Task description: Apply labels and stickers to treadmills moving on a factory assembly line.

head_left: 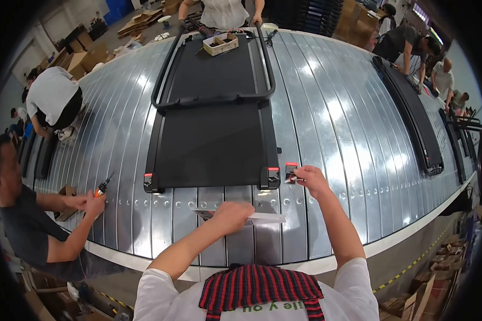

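Two hands at lower centre of frame: left hand (231,214) pressed flat on a white sheet (262,218) lying on the ribbed metal bench (326,139); right hand (310,179) pinching a small dark card (291,173) just beside the black treadmill (211,139) corner.

Both your forearms come up from the lower edge, bare below short white sleeves, and spread apart as they reach forward. Your left hand (231,214) lies low and close to your body, palm down, fingers curled together and pressing flat, the wrist bent slightly inward. Your right arm stretches farther out, elbow nearly straight. Your right hand (310,179) is raised ahead of the left, knuckles up, with thumb and fingertips pinched together toward your left.
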Available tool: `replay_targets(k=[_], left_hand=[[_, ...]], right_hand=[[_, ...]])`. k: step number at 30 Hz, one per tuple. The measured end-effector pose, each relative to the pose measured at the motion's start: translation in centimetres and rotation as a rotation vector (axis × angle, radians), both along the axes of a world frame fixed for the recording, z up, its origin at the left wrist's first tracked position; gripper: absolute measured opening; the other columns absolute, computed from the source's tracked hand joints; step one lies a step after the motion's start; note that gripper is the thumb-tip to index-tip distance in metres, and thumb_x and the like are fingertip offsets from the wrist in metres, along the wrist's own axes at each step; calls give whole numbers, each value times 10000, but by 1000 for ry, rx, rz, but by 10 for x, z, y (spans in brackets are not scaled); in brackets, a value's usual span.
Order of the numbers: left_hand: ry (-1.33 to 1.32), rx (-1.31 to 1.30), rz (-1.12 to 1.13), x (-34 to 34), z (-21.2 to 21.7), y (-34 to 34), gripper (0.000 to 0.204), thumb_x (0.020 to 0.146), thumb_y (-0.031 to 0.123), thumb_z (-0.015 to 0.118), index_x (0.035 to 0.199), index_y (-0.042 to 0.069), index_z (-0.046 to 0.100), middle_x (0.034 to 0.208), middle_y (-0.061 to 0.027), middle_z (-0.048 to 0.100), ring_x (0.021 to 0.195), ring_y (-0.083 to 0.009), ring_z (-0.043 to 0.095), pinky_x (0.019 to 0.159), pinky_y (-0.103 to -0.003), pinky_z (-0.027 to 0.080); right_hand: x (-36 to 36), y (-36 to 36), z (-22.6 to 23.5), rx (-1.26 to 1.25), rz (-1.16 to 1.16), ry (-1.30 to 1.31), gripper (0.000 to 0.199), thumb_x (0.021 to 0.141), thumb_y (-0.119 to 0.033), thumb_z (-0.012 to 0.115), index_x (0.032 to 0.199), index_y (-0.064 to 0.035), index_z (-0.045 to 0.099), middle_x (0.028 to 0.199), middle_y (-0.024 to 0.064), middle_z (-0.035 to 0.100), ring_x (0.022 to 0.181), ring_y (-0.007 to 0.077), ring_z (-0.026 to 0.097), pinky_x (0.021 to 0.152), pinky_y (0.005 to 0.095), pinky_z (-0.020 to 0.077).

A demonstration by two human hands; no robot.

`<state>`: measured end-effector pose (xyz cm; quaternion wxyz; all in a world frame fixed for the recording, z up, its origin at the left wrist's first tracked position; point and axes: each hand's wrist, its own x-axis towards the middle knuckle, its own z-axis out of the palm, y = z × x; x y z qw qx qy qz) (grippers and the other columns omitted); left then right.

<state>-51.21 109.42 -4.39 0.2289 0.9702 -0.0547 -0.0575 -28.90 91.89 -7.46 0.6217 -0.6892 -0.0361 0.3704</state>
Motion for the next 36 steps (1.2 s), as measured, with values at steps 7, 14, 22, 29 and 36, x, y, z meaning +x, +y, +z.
replay_targets(k=[7,14,22,29,36], left_hand=[[-75,68,-7,63,-13,24,92,670,33,533,762,34,530,1105,-97,526,929,-273,538,726,-390,447],[-160,58,-43,95,-34,35,75,655,21,534,729,24,529,1148,-131,503,938,-270,532,707,-376,448],[-93,49,-51,103,-44,39,117,651,8,537,762,31,565,1169,-123,487,953,-238,521,768,-353,427],[-66,32,-61,102,-47,42,150,647,-1,543,792,35,567,1184,-126,473,984,-240,500,789,-366,416],[-58,20,-83,110,-43,39,145,642,5,556,783,36,572,1177,-108,467,951,-231,495,781,-361,418]], right_hand=[[41,59,-24,-85,174,91,123,753,-173,640,748,-68,576,742,6,562,714,102,518,630,256,410],[52,79,-36,-103,176,212,119,762,-178,644,779,-91,565,757,0,568,731,100,520,628,265,406],[55,85,-43,-207,177,133,124,754,-164,651,780,-77,566,759,14,570,723,111,516,620,276,410],[51,86,-39,-226,132,114,118,754,-152,649,764,-64,571,747,22,573,692,108,514,606,263,411],[49,85,-39,-181,106,102,105,762,-130,640,745,-51,573,705,25,569,634,94,505,570,234,402]])
